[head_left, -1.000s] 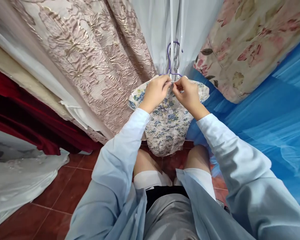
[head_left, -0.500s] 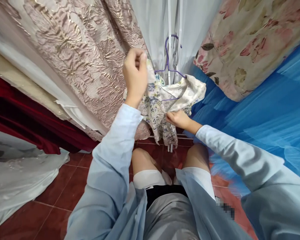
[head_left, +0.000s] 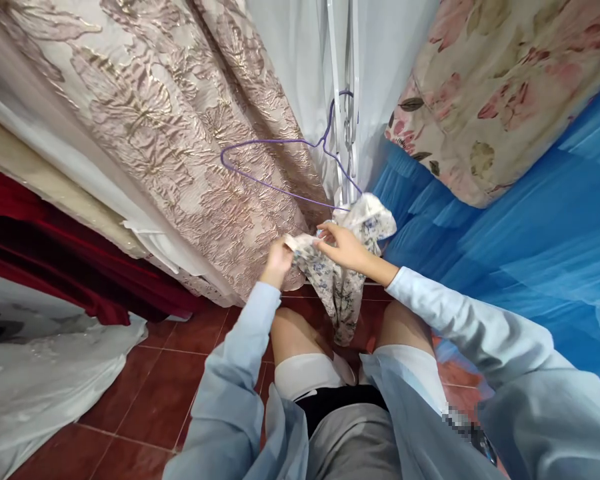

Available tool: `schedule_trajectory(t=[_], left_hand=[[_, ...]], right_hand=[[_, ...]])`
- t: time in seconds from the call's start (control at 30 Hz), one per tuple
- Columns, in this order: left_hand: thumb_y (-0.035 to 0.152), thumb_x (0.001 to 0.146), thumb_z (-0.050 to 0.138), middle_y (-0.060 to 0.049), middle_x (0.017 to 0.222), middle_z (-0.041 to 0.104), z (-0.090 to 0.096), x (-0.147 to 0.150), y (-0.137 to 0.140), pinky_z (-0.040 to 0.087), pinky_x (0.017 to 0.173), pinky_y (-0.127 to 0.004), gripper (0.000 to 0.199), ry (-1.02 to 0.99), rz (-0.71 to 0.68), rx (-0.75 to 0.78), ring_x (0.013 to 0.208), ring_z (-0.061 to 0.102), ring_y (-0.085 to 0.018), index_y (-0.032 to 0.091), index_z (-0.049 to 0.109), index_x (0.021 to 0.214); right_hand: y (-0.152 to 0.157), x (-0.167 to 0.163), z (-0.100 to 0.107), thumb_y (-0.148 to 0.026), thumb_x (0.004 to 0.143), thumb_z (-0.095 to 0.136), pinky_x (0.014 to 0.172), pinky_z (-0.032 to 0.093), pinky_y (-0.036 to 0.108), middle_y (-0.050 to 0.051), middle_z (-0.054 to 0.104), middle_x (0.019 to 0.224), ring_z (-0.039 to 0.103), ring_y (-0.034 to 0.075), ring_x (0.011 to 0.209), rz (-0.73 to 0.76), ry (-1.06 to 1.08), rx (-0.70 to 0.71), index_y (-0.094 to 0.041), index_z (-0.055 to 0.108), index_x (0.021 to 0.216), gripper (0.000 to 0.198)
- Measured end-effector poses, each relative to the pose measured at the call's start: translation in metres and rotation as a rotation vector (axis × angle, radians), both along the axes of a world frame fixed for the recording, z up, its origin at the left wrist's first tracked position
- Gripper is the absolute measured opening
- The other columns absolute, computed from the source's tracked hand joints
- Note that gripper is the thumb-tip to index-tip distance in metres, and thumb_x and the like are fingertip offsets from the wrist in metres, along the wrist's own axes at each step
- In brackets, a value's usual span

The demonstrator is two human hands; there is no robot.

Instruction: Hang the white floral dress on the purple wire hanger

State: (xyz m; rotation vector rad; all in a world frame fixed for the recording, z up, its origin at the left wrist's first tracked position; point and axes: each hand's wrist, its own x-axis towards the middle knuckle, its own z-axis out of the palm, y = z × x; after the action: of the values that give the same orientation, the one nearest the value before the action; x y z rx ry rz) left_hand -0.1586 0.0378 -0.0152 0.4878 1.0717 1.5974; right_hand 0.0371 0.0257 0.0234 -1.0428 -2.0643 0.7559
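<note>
A small white garment with blue and grey flowers (head_left: pixel 350 293) hangs by one side from a purple hanger (head_left: pixel 280 141). The hanger's left arm is bare; its right end goes into the light cloth of the garment. My left hand (head_left: pixel 279 259) is closed on the garment's upper left edge, pulled out to the left below the hanger. Just to its right, my right hand (head_left: pixel 347 250) pinches the same stretch of cloth between thumb and forefinger. Its other fingers are curled, partly hidden. The garment's lower part droops to a point above the floor between my knees.
A pink-gold brocade gown (head_left: pixel 180 133) hangs at left, near the hanger. White rack bars (head_left: pixel 353 60) stand behind the hook. On the right hang a flowered cloth (head_left: pixel 460 120) and blue tulle (head_left: pixel 520 247). Dark red velvet (head_left: pixel 45 247) hangs far left, above red floor tiles (head_left: pixel 165 380).
The garment's left side has come off the hanger, baring that arm. My left hand has moved down with the cloth, and my right hand has shifted slightly left, closer to it.
</note>
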Motion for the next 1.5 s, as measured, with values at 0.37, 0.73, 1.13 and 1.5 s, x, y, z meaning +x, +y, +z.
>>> schedule_trajectory(t=[0.37,0.73,1.13,1.5], left_hand=[[0.066,0.078,0.075,-0.005,0.095,0.067,-0.003,0.072,-0.046,0.049,0.085,-0.029,0.055,0.446,-0.684,0.372,0.093,0.063,-0.019,0.019,0.068,0.105],[0.066,0.07,0.082,-0.004,0.089,0.066,-0.008,0.088,-0.122,0.047,0.07,-0.024,0.062,0.1,-1.097,0.029,0.077,0.058,-0.014,0.017,0.068,0.105],[0.029,0.079,0.067,-0.003,0.069,0.062,0.036,-0.011,-0.055,0.044,0.076,-0.03,0.018,1.25,-0.522,0.318,0.074,0.052,-0.022,0.021,0.066,0.063],[0.01,0.087,0.044,-0.006,0.074,0.058,0.072,-0.073,0.096,0.041,0.09,-0.034,0.024,1.467,-0.164,0.204,0.08,0.053,-0.023,0.019,0.052,0.067]], right_hand=[[-0.034,0.075,0.037,-0.044,0.086,0.063,0.05,0.033,0.022,-0.003,0.055,0.062,0.044,0.009,0.052,0.307,0.262,-0.519,-0.014,0.062,0.081,0.03],[0.023,0.182,0.084,-0.054,0.082,0.076,0.061,0.053,0.03,0.003,0.068,0.08,0.066,0.021,0.078,-0.177,0.394,0.092,-0.024,0.071,0.092,0.032],[0.104,0.141,0.061,-0.048,0.076,0.083,0.052,0.044,0.023,0.0,0.068,0.068,0.057,0.013,0.058,-0.088,0.422,-0.347,-0.018,0.069,0.079,0.034],[0.076,0.138,0.071,-0.043,0.073,0.085,0.043,0.036,0.026,-0.001,0.056,0.049,0.048,0.012,0.042,-0.204,0.443,-0.496,-0.019,0.056,0.059,0.04]])
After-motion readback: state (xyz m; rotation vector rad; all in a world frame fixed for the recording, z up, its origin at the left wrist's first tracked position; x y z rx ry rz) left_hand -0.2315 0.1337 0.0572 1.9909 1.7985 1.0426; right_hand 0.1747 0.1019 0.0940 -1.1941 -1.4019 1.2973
